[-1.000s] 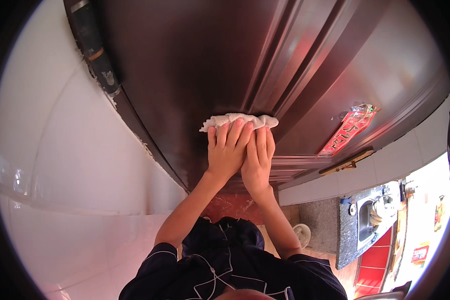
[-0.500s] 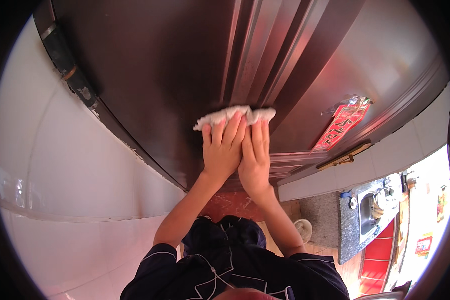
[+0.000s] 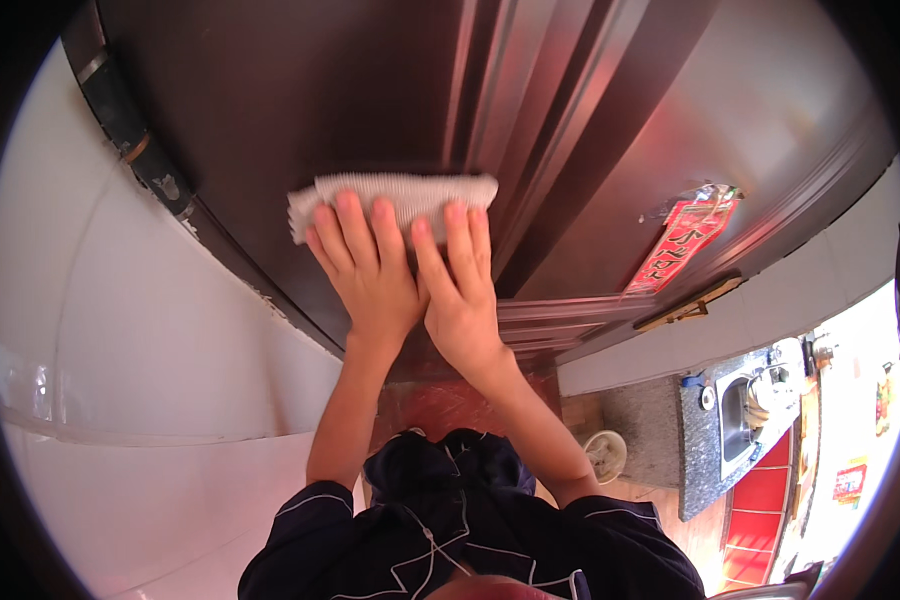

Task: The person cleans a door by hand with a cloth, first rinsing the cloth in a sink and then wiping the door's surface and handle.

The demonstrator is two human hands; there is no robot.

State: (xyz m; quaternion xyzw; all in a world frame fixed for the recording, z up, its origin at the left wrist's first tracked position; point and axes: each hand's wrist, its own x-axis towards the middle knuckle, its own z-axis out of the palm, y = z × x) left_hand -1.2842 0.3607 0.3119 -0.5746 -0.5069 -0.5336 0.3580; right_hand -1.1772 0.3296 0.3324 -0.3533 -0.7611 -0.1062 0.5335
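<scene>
A folded white ribbed cloth [image 3: 400, 187] lies flat against a dark brown panelled door [image 3: 270, 100]. My left hand [image 3: 375, 285] presses on its left part, fingers stretched and spread. Close beside it, my right hand [image 3: 465, 305] rests on the right part of the cloth, fingers also extended. The inner edges of the two hands meet or nearly meet near the wrists. Neither hand wraps round the cloth; its underside is hidden against the door. Raised vertical mouldings run just right of the cloth.
A torn red paper strip [image 3: 685, 240] sticks to the door's right part. Left stands a white tiled wall [image 3: 150, 330] beside a dark hinge [image 3: 135, 140]. At lower right are a grey stone counter [image 3: 698, 470], a sink [image 3: 737, 425] and a pale bucket [image 3: 605, 455].
Both hands and the cloth have slid left and slightly up across the door. The cloth is spread wider, and the fingers are more spread.
</scene>
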